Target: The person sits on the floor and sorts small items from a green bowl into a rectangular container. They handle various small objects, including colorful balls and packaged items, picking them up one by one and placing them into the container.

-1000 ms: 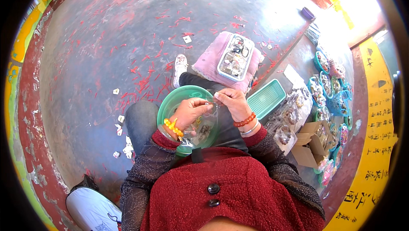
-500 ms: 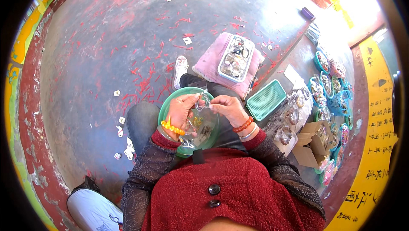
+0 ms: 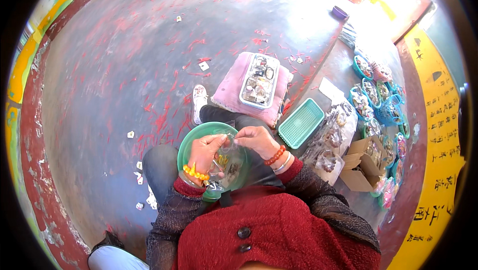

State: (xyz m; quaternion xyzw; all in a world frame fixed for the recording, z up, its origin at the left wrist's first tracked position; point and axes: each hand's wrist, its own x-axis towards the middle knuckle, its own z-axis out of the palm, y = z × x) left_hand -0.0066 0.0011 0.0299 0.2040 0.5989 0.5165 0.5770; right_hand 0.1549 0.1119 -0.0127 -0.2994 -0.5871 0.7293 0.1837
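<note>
A green plastic basin (image 3: 186, 143) rests on my lap, with yellow and silvery small pieces and clear plastic inside. Above it, my left hand (image 3: 205, 152) has its fingers closed on one side of a small clear plastic bag (image 3: 229, 143). My right hand (image 3: 258, 140) pinches the bag's other side between thumb and fingers. What lies inside the bag is too blurred to name. The left wrist wears a yellow beaded bracelet (image 3: 195, 173); on the right wrist are a red beaded bracelet (image 3: 275, 155) and a pale bangle.
Ahead, a clear tray (image 3: 260, 81) of small accessories sits on a pink cushion (image 3: 229, 83). A teal perforated basket (image 3: 300, 123) lies to the right, near bagged pieces (image 3: 331, 138), an open cardboard box (image 3: 359, 172) and several filled baskets (image 3: 388, 110). Red scraps (image 3: 162, 120) litter the floor.
The view has shifted, so the surroundings sit differently in it. My hands are lower in the picture and still at the clear bag, with the right hand close to the left.
</note>
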